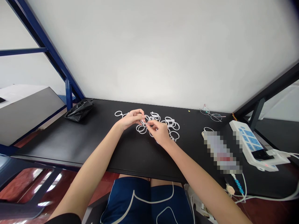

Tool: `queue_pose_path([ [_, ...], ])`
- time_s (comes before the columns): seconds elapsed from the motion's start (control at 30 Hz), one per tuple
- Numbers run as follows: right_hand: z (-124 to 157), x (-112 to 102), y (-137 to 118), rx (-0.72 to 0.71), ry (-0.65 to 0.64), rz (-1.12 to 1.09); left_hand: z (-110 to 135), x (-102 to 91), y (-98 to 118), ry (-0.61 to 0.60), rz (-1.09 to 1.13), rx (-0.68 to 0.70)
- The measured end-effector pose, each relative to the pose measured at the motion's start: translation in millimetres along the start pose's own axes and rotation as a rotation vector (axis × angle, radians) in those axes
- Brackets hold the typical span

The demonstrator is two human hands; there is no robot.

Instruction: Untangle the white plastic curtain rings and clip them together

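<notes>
Near the middle of the black table, my left hand (131,119) has its fingers closed on a white ring (147,118). My right hand (160,132) meets it from the right, thumb and fingertips pinched at the lower edge of that ring. Whatever small part sits between the right fingertips is too small to name. Several more white rings (174,126) lie in a loose pile behind and around both hands, some overlapping and partly covered by the hands. One white ring (118,114) lies at the pile's left end.
A crumpled black plastic bag (79,110) lies at the table's left end. On the right are eyeglasses (216,117), a blurred-out phone (221,152) with a cable, and a white power strip (251,140) with a plugged-in charger. A white wall rises behind the black table (93,140).
</notes>
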State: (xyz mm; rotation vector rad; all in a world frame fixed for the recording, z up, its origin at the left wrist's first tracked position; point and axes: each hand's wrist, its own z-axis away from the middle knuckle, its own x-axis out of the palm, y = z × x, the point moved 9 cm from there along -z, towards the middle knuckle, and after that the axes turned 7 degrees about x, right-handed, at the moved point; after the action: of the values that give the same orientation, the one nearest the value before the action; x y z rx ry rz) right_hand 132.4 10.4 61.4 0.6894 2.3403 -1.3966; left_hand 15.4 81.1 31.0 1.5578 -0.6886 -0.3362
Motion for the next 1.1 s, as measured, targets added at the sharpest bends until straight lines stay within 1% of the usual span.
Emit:
queue_pose_path([
  [0.23, -0.4, -1.0, -0.2, -0.01, 0.01, 0.01, 0.0, -1.2, -0.5, 0.001, 0.009, 0.004],
  [0.47, -0.6, -0.2, 0.2, 0.006, -0.018, -0.005, 0.1, -0.6, -1.0, -0.009, 0.013, 0.004],
  [1.1, 0.0, 0.0, -2.0, -0.038, 0.007, 0.014, 0.3, -0.1, 0.6, 0.002, 0.015, 0.002],
])
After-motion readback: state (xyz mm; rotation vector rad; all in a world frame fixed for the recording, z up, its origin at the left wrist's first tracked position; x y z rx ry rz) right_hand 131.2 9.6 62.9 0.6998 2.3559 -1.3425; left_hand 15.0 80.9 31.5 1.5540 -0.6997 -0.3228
